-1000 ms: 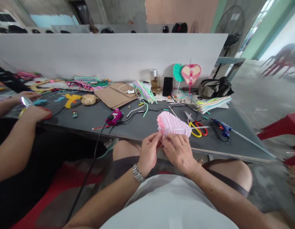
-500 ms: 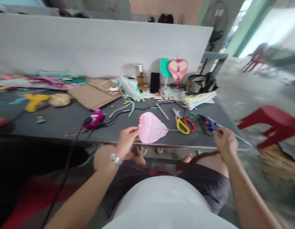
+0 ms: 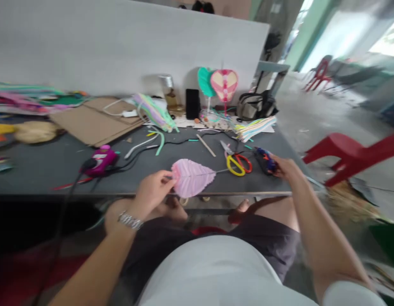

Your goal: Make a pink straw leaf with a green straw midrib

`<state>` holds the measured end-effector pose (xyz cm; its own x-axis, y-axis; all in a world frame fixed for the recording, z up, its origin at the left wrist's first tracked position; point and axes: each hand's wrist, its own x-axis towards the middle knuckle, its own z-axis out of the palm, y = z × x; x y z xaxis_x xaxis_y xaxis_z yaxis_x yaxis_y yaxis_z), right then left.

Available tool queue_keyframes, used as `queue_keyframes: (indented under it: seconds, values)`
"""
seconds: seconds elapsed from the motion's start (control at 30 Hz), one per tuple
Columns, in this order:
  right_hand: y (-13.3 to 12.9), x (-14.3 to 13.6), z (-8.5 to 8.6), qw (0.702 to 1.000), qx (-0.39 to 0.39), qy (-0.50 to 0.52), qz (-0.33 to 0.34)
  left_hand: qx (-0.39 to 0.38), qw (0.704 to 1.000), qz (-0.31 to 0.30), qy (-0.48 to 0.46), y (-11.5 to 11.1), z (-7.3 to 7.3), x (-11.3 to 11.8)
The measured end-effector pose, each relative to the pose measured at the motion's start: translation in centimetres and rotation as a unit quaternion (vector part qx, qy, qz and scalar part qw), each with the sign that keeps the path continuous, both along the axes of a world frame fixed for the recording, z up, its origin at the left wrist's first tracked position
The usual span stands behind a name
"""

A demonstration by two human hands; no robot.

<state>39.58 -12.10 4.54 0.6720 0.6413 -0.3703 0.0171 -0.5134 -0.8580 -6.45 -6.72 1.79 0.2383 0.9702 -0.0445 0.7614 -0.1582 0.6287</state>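
Observation:
My left hand (image 3: 155, 189) pinches the wide left end of a pink pleated heart-shaped fan (image 3: 194, 177) at the table's front edge. The fan's thin stem points right, towards a pair of scissors (image 3: 236, 165) with one yellow and one red-orange handle loop. My right hand (image 3: 285, 168) has its fingers around the handle end of a blue glue gun (image 3: 267, 161), whose nozzle points away to the left; blur hides some of the fingers. A thin wooden stick (image 3: 206, 145) lies beyond the fan.
Left of me on the dark table (image 3: 146, 170) are a magenta plug adapter (image 3: 103, 161) with black cords and some cardboard (image 3: 98, 123). A jar (image 3: 168, 93), a phone (image 3: 192, 104), two finished heart fans (image 3: 224, 85) and a bag (image 3: 257, 105) line the back. Red chair (image 3: 346, 148) at right.
My right hand has reached forward and closed on the glue gun. My left hand keeps hold of the pink fan, which is tilted slightly differently. The view has shifted right.

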Motion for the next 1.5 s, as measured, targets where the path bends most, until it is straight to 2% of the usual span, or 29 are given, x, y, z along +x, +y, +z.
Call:
queue_keyframes:
  seconds: [0.07,0.1,0.17,0.27,0.3,0.4,0.5,0.67,0.8,0.9,1.0,1.2,1.5]
  values:
    - [0.6,-0.3,0.4,0.999,0.003,0.036,-0.032,0.061,0.998,0.013,0.007,0.2,0.0,-0.2]
    - [0.7,-0.6,0.4,0.996,0.042,0.058,-0.062,0.092,0.995,0.024,0.0,0.4,-0.2,-0.4]
    - [0.4,-1.7,0.3,0.992,0.092,0.068,-0.06,0.138,0.99,0.026,-0.02,1.0,-0.7,-0.6]
    - [-0.9,-4.0,0.1,0.965,0.248,0.061,-0.06,0.169,0.985,0.001,-0.036,2.1,-1.4,-0.8]
    - [-1.3,-4.9,0.2,0.963,0.258,0.07,-0.039,0.169,0.985,-0.014,-0.038,2.5,-1.5,-0.8]
    - [-1.8,-7.8,0.7,0.977,0.176,0.114,0.026,0.152,0.984,-0.076,-0.046,3.6,-1.8,-0.8]
    - [-1.4,-11.3,1.0,0.974,0.127,0.138,0.128,0.136,0.98,-0.135,-0.058,4.6,-2.0,-1.0]
    - [0.0,-17.5,0.4,0.935,0.071,0.17,0.304,0.175,0.965,-0.196,-0.016,6.0,-1.7,-1.5]
    - [1.5,-20.6,-0.5,0.907,0.036,0.197,0.37,0.185,0.949,-0.254,-0.008,6.8,-1.3,-1.7]
    - [2.5,-21.7,-1.0,0.902,0.005,0.22,0.372,0.181,0.947,-0.266,-0.014,7.0,-1.2,-1.8]
    - [3.1,-22.3,-1.0,0.907,-0.021,0.248,0.338,0.187,0.945,-0.267,-0.011,7.0,-1.3,-1.9]
    - [3.3,-22.4,-0.8,0.916,-0.026,0.284,0.281,0.228,0.933,-0.28,-0.016,6.9,-1.4,-1.9]
    - [3.3,-22.1,-1.3,0.911,-0.019,0.299,0.284,0.22,0.934,-0.281,-0.007,6.7,-1.3,-1.5]
